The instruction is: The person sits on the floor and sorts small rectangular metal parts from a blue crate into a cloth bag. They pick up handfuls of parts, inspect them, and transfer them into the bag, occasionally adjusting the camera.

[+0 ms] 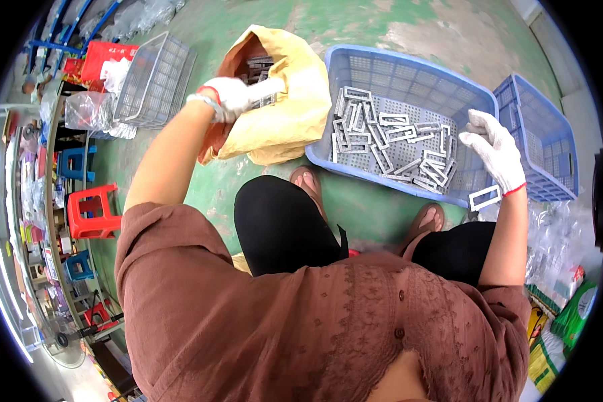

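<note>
My left hand, in a white glove with a red cuff, reaches over the mouth of a yellow sack. Something white and blurred stretches from its fingers; whether that is glove or a held piece I cannot tell. Inside the sack lie grey frame-shaped pieces, partly hidden by the hand. My right hand, gloved alike, is over the right rim of a blue plastic basket, its fingers apart and slightly bent. Many small rectangular grey frames lie loosely across the basket's floor. One white frame shows beside my right wrist, outside the basket.
A second blue basket stands at the right, with clear plastic bags nearer me. Left of the sack is a grey mesh crate; a red stool stands before crowded shelves. My feet are on the green floor between sack and basket.
</note>
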{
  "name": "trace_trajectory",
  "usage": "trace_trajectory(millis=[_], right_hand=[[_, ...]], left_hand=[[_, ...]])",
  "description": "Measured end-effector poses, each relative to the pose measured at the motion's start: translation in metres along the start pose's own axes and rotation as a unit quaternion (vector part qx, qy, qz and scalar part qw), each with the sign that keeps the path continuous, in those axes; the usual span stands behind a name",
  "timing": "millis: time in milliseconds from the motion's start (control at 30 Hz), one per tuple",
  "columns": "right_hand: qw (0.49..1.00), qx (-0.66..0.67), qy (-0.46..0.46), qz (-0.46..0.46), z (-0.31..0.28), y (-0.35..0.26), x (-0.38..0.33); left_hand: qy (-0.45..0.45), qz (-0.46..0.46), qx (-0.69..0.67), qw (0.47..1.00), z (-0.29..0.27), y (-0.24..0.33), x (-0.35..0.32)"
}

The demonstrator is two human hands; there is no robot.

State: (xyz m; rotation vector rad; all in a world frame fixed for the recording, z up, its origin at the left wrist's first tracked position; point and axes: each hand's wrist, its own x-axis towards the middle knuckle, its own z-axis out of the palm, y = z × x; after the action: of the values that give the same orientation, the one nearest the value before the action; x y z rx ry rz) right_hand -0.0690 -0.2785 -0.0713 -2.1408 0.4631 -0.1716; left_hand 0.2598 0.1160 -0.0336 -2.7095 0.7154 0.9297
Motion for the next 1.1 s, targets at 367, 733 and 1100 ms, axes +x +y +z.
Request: trace_trajectory(millis=[367, 733, 1100], right_hand=[[0.996, -0.015, 0.088, 0.006, -0.065, 0.019, -0.006], [0.870, -0.459, -0.179, -0.006, -0.080, 0.105, -0.085], [0.932, -0.358, -0.022, 0.052, -0.042, 0.148, -0.130]], left_hand=[[0.157, 0.162, -0.293, 0.929, 0.032, 0.045, -0.037], [0.299, 0.043, 0.099, 0.948, 0.005, 0.097, -0.075], [0.468, 0.202, 0.109, 0.853, 0.032, 0.173, -0.095]])
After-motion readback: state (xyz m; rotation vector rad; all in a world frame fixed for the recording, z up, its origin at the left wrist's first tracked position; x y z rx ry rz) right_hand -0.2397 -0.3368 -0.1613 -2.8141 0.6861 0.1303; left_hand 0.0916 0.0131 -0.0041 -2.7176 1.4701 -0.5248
